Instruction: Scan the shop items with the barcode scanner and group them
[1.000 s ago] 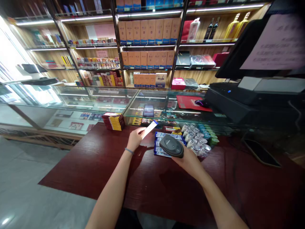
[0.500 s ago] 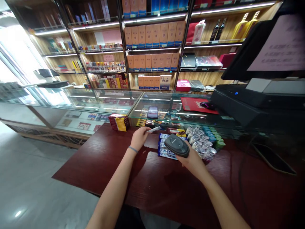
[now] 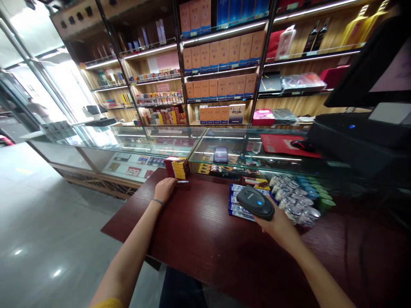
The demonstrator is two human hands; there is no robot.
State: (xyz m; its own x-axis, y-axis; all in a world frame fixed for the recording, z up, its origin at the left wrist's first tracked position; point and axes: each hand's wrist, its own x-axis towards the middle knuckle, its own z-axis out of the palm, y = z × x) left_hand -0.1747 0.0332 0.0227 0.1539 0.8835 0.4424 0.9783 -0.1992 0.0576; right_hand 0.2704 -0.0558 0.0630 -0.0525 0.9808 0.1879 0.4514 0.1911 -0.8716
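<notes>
My right hand (image 3: 278, 219) is wrapped round a black barcode scanner (image 3: 255, 202), which has a blue light lit on top. The scanner is held above blue-and-white packets (image 3: 235, 210) laid in a row on the dark red table (image 3: 192, 231). My left hand (image 3: 165, 191) is closed on a thin flat packet (image 3: 183, 182) whose pale edge shows beyond the fingers; its kind is hard to make out. Just behind that hand stands a stack of red-and-yellow packs (image 3: 176, 167).
Several silver-lidded small containers (image 3: 290, 194) crowd beside the packets, with green-lidded ones (image 3: 324, 197) farther right. A glass display counter (image 3: 237, 164) borders the table's far side. At the right stands a black register with a monitor (image 3: 359, 132); a red mat (image 3: 279, 144) carries a mouse.
My left hand has moved left with the thin packet, from near the blue packets to the red-and-yellow stack. The scanner stays over the packets, its blue light now lit. The view has turned left.
</notes>
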